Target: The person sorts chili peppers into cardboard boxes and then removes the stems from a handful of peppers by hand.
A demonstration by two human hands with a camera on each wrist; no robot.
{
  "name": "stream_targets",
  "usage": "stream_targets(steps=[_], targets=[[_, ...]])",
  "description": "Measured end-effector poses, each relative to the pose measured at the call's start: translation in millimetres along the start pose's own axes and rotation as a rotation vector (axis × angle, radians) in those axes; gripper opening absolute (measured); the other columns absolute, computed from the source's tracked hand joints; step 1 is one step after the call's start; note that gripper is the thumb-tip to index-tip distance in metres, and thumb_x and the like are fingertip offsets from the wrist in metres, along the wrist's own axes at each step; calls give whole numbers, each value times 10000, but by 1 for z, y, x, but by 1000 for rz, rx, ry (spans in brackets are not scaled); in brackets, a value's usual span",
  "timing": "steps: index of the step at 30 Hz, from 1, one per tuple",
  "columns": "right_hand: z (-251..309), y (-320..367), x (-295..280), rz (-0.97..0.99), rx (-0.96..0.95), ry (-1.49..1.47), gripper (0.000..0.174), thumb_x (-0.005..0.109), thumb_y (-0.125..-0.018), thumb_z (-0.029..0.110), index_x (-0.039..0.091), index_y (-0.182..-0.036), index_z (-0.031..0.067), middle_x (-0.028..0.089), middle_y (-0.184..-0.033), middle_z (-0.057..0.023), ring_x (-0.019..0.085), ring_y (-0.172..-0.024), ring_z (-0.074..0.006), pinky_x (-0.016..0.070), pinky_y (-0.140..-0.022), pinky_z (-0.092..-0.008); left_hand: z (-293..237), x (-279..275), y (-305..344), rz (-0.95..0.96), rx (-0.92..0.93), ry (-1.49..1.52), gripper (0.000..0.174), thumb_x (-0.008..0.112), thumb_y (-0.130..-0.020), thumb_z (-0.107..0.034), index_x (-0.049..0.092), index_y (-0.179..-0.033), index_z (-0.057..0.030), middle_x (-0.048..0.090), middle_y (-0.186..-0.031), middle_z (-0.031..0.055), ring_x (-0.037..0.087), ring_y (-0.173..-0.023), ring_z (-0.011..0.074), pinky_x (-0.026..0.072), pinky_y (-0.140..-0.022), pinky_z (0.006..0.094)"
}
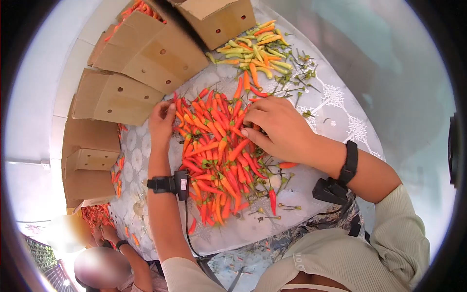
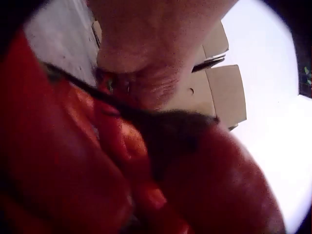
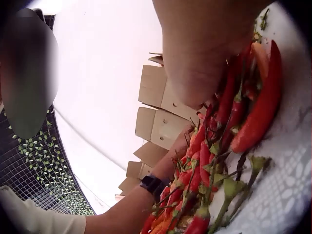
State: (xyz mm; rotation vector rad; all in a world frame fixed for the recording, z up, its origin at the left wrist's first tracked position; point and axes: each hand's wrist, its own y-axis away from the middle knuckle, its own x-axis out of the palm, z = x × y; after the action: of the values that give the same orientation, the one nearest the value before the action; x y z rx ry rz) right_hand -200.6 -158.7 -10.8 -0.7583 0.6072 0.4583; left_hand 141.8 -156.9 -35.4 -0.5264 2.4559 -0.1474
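Observation:
A large pile of red and orange chili peppers (image 1: 219,146) lies on the patterned tablecloth. At the pile's upper left edge is the left hand (image 1: 163,121), its fingers loosely bent beside the peppers, nothing visible in them. The right hand (image 1: 279,127) reaches over the pile's right side, fingers and thumb bent down among the peppers; whether it pinches one is hidden. The left wrist view shows the left hand (image 2: 146,53) behind close, blurred peppers (image 2: 63,161). In the right wrist view the right hand (image 3: 200,58) is over red peppers, its fingertips out of sight.
Cardboard boxes (image 1: 119,97) line the left and back. Yellow-green peppers (image 1: 258,51) form a smaller pile at the back. Loose green stems (image 1: 304,73) lie to the right. Another person's hands (image 1: 109,233) are at a red pile at lower left.

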Motion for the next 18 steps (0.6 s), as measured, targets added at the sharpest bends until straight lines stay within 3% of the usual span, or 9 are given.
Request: stream_targets(steps=[3,9,12,13,16,18], targets=[[-5,-2,-4,27,20,-11,187,594,-832,248,635,-819,66,588,-801,-105,573,-834,-304,442,-754,-426,-34,15,1,197,-151,45,188,568,-932,-177,517,-1024,-21,610,-1081,61,542,-924,114,435,-801,259],[-18,-6,1,-60,2,-75,207,564,-840,232,644,-802,45,620,-798,-138,590,-810,-330,466,-713,-446,-72,8,51,447,-107,319,269,507,-967,-270,497,-1071,-22,608,-1117,89,545,-896,129,436,-830,265],[-16,-6,-3,5,36,-57,155,587,-841,175,635,-841,28,613,-811,-140,579,-813,-339,465,-706,-429,-87,-13,75,437,-182,340,251,468,-982,-273,483,-1066,-37,579,-1204,150,549,-1049,186,428,-913,325],[-18,-6,-1,18,53,-74,155,604,-829,185,638,-842,35,615,-814,-136,585,-810,-333,466,-709,-427,-103,-13,87,348,-163,385,292,510,-964,-298,497,-1067,-25,623,-1104,136,556,-891,144,450,-824,280],[-24,-2,2,-16,5,-77,163,625,-816,207,642,-837,46,618,-813,-128,591,-811,-324,469,-716,-418,-133,-20,119,89,-113,268,278,516,-961,-296,507,-1055,-34,647,-1008,128,555,-847,119,453,-785,266],[-23,-1,-1,-51,-20,-64,193,660,-795,242,646,-835,54,618,-807,-116,589,-784,-311,475,-710,-400,-137,-19,133,39,41,265,266,535,-952,-289,515,-1054,-45,649,-932,99,554,-804,105,454,-734,253]])
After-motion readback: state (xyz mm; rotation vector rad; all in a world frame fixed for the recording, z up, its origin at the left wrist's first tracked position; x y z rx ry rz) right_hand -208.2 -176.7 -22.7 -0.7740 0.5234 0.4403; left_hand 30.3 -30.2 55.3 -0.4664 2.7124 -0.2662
